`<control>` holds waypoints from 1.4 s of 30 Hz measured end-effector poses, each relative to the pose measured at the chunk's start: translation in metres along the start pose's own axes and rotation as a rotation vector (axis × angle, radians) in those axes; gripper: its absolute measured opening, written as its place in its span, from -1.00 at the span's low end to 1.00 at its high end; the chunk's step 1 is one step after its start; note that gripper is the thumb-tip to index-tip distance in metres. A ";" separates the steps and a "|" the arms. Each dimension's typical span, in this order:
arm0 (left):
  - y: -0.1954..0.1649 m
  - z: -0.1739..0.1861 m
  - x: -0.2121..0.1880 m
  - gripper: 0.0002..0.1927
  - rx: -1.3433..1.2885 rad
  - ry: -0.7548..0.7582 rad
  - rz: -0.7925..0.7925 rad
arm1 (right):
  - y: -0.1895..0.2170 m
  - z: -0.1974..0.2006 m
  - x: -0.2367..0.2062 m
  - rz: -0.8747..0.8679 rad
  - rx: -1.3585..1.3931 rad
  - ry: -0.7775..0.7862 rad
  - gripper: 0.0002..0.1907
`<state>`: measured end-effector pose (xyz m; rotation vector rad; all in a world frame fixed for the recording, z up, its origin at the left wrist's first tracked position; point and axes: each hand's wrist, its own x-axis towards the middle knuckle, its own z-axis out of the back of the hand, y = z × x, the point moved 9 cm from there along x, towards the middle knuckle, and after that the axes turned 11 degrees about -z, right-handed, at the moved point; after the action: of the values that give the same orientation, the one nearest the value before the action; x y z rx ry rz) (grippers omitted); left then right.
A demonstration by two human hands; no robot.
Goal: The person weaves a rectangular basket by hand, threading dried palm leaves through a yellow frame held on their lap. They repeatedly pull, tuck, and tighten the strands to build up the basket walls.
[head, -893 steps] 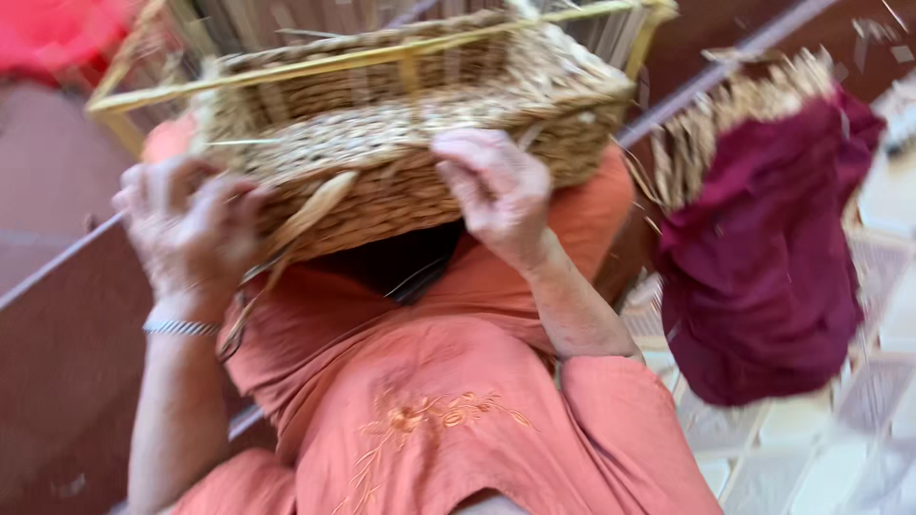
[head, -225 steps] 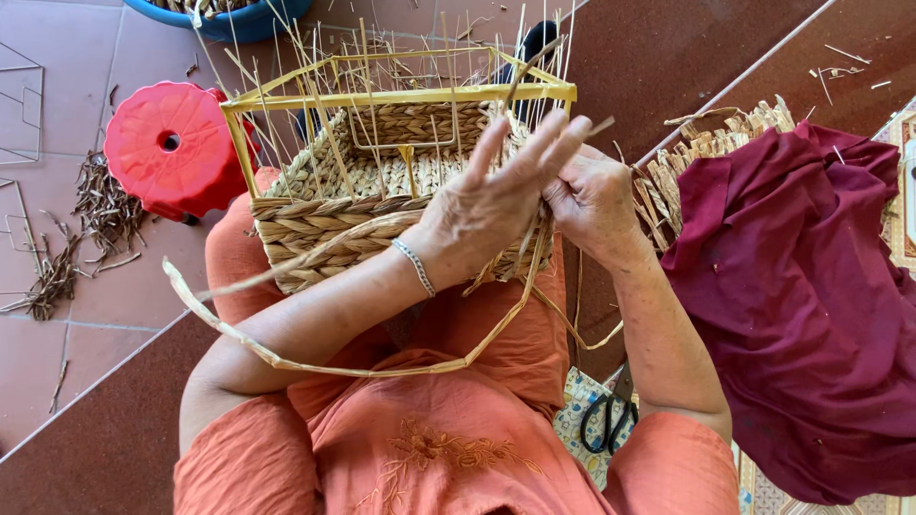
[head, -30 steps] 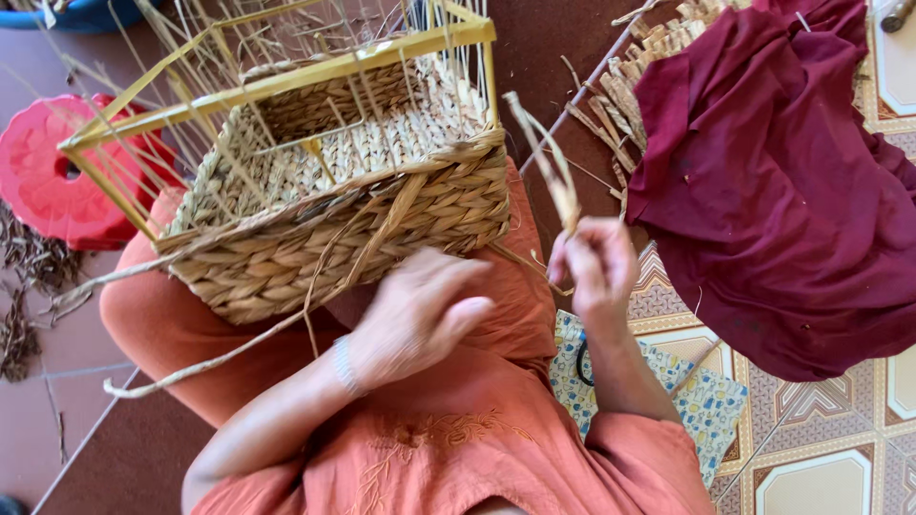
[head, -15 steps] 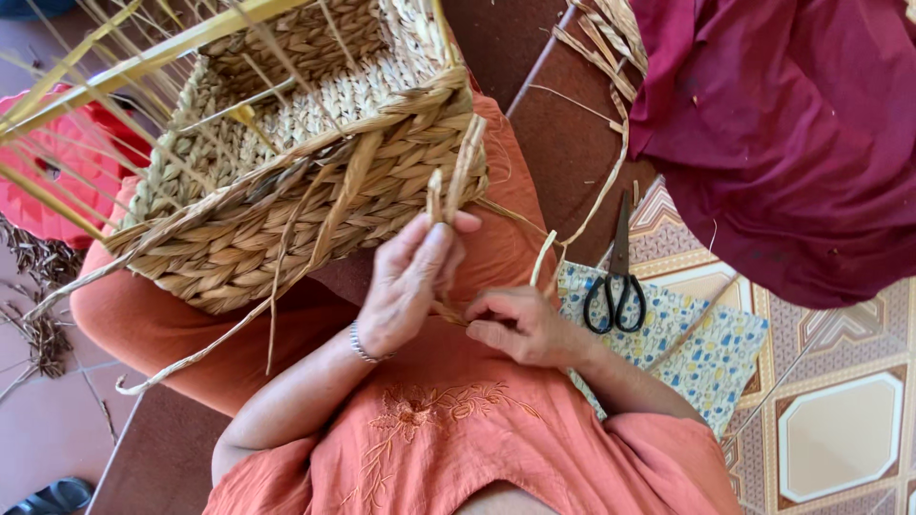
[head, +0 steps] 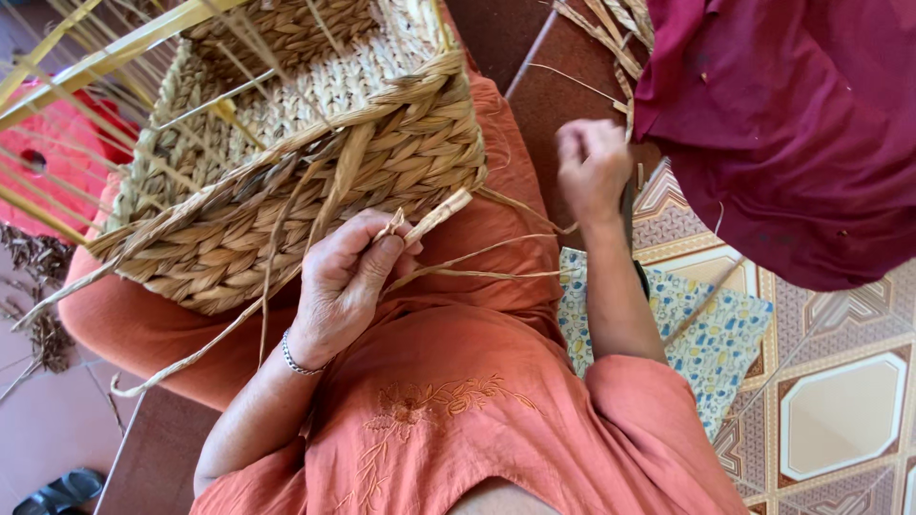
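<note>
Two hands worked apart. At six o'clock of the half-woven seagrass basket (head: 305, 162) resting on the lap, the left hand (head: 348, 281) pinched a flat seagrass strand (head: 437, 215) against the basket's near edge. The right hand (head: 592, 167), toward two o'clock, was curled shut beside a maroon cloth (head: 792, 124); whether it gripped anything was unclear. Open orange lap lay between them, and a patterned cushion (head: 706, 329) sat at four o'clock.

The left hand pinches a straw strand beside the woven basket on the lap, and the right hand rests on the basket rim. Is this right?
Not quite. In the head view, the right hand is off the basket, reaching toward the straw bundle under the maroon cloth. The rest holds: the left hand pinches a straw strand beside the basket on the lap.
</note>
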<state>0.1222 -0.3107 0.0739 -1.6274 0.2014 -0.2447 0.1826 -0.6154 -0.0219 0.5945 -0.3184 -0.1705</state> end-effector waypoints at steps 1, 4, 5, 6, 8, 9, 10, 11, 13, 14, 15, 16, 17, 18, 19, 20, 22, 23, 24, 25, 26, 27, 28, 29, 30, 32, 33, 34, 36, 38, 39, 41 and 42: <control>0.003 0.000 0.000 -0.86 0.005 0.003 0.031 | -0.018 0.006 0.014 -0.058 -0.119 -0.081 -0.92; -0.001 0.001 0.003 -0.82 0.083 0.000 -0.045 | -0.052 0.019 0.046 -0.143 -0.232 -0.198 -0.91; 0.001 0.002 0.004 -0.81 0.084 -0.012 -0.048 | -0.058 0.019 0.054 -0.144 -0.286 -0.215 -0.92; 0.003 0.002 0.005 -0.79 0.085 -0.022 -0.048 | -0.062 0.020 0.058 -0.146 -0.341 -0.231 -0.93; 0.010 0.001 0.008 -0.77 0.104 -0.037 -0.035 | -0.064 0.016 0.066 -0.127 -0.398 -0.214 -0.85; 0.014 0.000 0.009 -0.77 0.124 -0.042 -0.020 | -0.063 0.014 0.069 -0.114 -0.424 -0.206 -0.81; 0.018 0.000 0.010 -0.77 0.145 -0.048 -0.003 | -0.061 0.015 0.071 -0.107 -0.425 -0.217 -0.85; 0.024 -0.002 0.010 -0.77 0.069 -0.054 0.036 | -0.059 0.015 0.071 -0.099 -0.425 -0.226 -0.88; 0.034 -0.006 0.010 -0.77 -0.082 -0.070 0.111 | -0.059 0.016 0.069 -0.116 -0.300 -0.225 -0.89; 0.028 -0.008 0.014 -0.79 -0.065 -0.048 0.028 | -0.058 0.019 0.064 -0.141 -0.178 -0.213 -0.89; 0.021 -0.011 0.017 -0.82 -0.048 -0.025 -0.054 | -0.056 0.023 0.060 -0.164 -0.056 -0.200 -0.88; 0.014 -0.014 0.019 -0.84 -0.032 -0.003 -0.134 | -0.064 0.015 0.055 -0.332 0.303 -0.056 -0.91; 0.018 -0.017 0.022 -0.84 -0.073 0.004 -0.104 | -0.064 0.001 0.044 -0.495 0.659 0.101 -0.94; 0.021 -0.020 0.024 -0.84 -0.115 0.011 -0.074 | -0.050 0.000 0.032 -0.518 0.761 0.180 -0.94; 0.024 -0.024 0.027 -0.84 -0.155 0.016 -0.045 | -0.034 0.001 0.019 -0.538 0.864 0.262 -0.93; 0.027 -0.028 0.031 -0.83 -0.246 0.001 -0.024 | -0.014 0.007 0.009 -0.491 0.901 0.306 -0.92; 0.035 -0.037 0.040 -0.81 -0.426 -0.033 0.011 | 0.028 0.021 -0.008 -0.385 0.967 0.371 -0.88; 0.034 -0.039 0.044 -0.81 -0.445 -0.044 -0.023 | 0.049 0.027 -0.015 -0.327 0.996 0.393 -0.84; 0.034 -0.040 0.048 -0.80 -0.461 -0.055 -0.058 | 0.066 0.028 -0.020 -0.294 0.989 0.416 -0.84; 0.032 -0.041 0.051 -0.79 -0.477 -0.061 -0.094 | 0.082 0.029 -0.024 -0.261 0.981 0.435 -0.84; 0.033 -0.040 0.053 -0.79 -0.438 -0.075 -0.101 | 0.096 0.029 -0.028 -0.229 0.972 0.450 -0.84; 0.034 -0.039 0.054 -0.79 -0.400 -0.086 -0.107 | 0.107 0.027 -0.031 -0.217 0.941 0.461 -0.85; 0.034 -0.038 0.054 -0.78 -0.364 -0.095 -0.112 | 0.115 0.024 -0.033 -0.205 0.909 0.469 -0.86; 0.036 -0.037 0.055 -0.78 -0.360 -0.099 -0.102 | 0.123 0.021 -0.034 -0.193 0.876 0.476 -0.86; 0.037 -0.037 0.055 -0.78 -0.358 -0.104 -0.091 | 0.129 0.019 -0.033 -0.164 0.867 0.463 -0.88; 0.037 -0.036 0.055 -0.77 -0.390 -0.108 -0.098 | 0.138 0.017 -0.032 -0.114 0.847 0.435 -0.90; 0.036 -0.036 0.055 -0.75 -0.423 -0.107 -0.119 | 0.141 0.016 -0.031 -0.091 0.825 0.418 -0.91; 0.035 -0.037 0.055 -0.74 -0.457 -0.106 -0.138 | 0.143 0.015 -0.029 -0.069 0.802 0.401 -0.90; 0.041 -0.036 0.054 -0.73 -0.433 -0.134 -0.107 | 0.144 0.013 -0.028 -0.076 0.785 0.395 -0.89; 0.045 -0.035 0.052 -0.73 -0.397 -0.151 -0.100 | 0.142 0.008 -0.028 -0.133 0.796 0.422 -0.87; 0.045 -0.034 0.052 -0.73 -0.372 -0.155 -0.109 | 0.143 0.008 -0.027 -0.129 0.778 0.419 -0.87; 0.046 -0.031 0.051 -0.75 -0.304 -0.171 -0.123 | 0.147 0.009 -0.025 -0.118 0.745 0.416 -0.87; 0.046 -0.029 0.051 -0.76 -0.261 -0.183 -0.126 | 0.151 0.013 -0.023 -0.071 0.677 0.381 -0.87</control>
<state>0.1637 -0.3556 0.0318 -1.9139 -0.0104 -0.1694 0.1670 -0.4930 0.0693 1.2886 0.0279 -0.0086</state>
